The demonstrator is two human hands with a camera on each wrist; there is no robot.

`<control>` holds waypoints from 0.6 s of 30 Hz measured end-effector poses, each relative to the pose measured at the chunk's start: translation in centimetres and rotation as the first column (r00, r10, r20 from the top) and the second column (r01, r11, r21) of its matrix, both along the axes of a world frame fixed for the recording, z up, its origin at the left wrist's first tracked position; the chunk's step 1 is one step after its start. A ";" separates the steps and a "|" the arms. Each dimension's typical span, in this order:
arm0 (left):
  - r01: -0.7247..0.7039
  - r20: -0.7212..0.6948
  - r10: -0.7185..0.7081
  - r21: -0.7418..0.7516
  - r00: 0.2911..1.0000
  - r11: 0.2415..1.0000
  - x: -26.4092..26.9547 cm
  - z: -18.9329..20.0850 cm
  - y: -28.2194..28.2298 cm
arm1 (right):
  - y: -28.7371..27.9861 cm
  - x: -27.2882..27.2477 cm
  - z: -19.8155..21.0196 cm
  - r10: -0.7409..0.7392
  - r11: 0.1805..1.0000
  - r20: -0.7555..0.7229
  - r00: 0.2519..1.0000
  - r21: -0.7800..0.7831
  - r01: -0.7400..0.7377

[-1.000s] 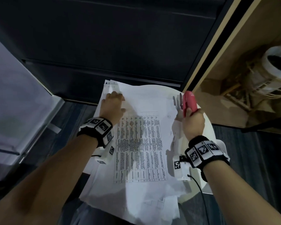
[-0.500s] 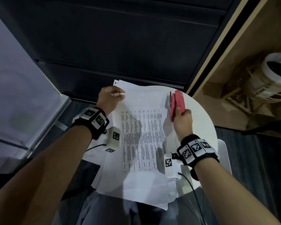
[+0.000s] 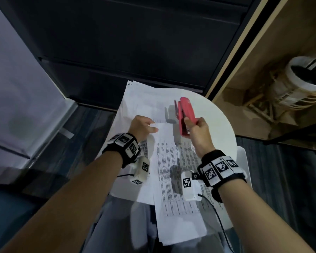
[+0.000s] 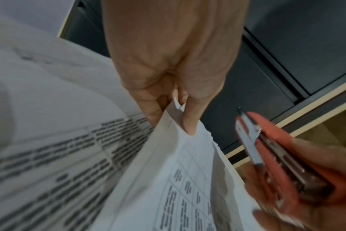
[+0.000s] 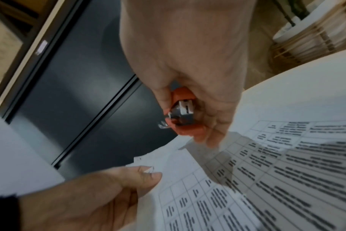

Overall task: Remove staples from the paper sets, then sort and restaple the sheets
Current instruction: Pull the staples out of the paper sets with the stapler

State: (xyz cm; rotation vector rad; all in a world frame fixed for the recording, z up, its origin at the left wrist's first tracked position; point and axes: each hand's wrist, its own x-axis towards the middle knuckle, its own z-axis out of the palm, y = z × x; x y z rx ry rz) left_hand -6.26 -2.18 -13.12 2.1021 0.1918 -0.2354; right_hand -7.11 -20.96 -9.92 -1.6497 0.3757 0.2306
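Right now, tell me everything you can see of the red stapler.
The red stapler has a red plastic-looking shell over a grey metal staple channel, visible in the left wrist view. The right hand grips its rear end, holding it off the round white table, nose pointing away from the person, turned on its side. It is slightly open and touches no paper.

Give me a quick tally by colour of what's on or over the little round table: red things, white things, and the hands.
Red: 1, the stapler, gripped by the right hand.
White: 2, the round table and the paper sheets as one lot; their number cannot be told.
Hands: 2; the left hand pinches a sheet corner.
Total: 5
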 end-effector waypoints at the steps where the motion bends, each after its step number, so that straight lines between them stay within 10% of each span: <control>1: 0.013 0.003 -0.013 0.018 1.000 1.000 -0.3 -0.4 -0.3 | 0.1 -0.4 -0.5 0.046 0.995 -0.027 0.999 -0.082 -0.048; 8: 0.194 -0.416 -0.116 0.150 0.902 0.969 -1.4 -0.6 0.2 | -0.4 -2.6 -3.3 0.178 0.775 -0.142 0.974 -0.589 -0.228; 14: 0.269 -0.351 -0.242 0.027 0.904 0.963 -0.2 0.6 -1.0 | 1.0 -2.0 -3.5 0.272 0.570 -0.201 0.941 -0.754 -0.326; 18: 0.184 -0.321 -0.155 0.063 0.934 0.981 0.0 0.0 -2.9 | 0.8 -1.3 -3.9 0.221 0.718 -0.136 0.966 -0.647 -0.255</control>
